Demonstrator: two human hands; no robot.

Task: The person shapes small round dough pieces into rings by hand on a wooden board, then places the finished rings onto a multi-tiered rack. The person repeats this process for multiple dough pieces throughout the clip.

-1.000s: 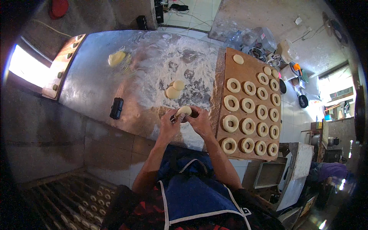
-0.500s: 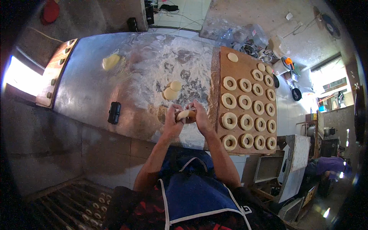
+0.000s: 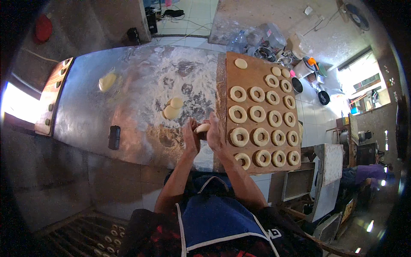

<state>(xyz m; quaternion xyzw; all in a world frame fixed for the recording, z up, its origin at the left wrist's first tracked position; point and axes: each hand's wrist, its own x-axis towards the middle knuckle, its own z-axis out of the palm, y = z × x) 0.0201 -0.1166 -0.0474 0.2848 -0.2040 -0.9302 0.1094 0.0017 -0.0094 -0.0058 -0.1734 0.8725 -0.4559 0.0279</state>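
Observation:
A pale dough ring [image 3: 203, 128] is held between my two hands, above the floured part of the metal table. My left hand [image 3: 191, 136] is closed around its left side. On the other side my right hand [image 3: 215, 136] grips it, close to the board's left edge; part of the ring is hidden by fingers. Two flat dough rounds [image 3: 172, 112] lie overlapping on the flour just beyond my left hand. To the right, a brown board [image 3: 254, 73] carries rows of dough rings [image 3: 261, 136] and a few uncut rounds [image 3: 240, 64] at its far end.
A black case [image 3: 114, 137] lies on the table [image 3: 85, 111] to the left. Farther back sits a yellowish lump [image 3: 107, 82]. Plastic bottles [image 3: 238, 43] and buckets stand behind the board. More rings rest on a dark slatted rack [image 3: 77, 231] at lower left.
My hands have moved rightward over the table toward the board, still holding the dough ring. The whole view has shifted, so table and board appear farther left.

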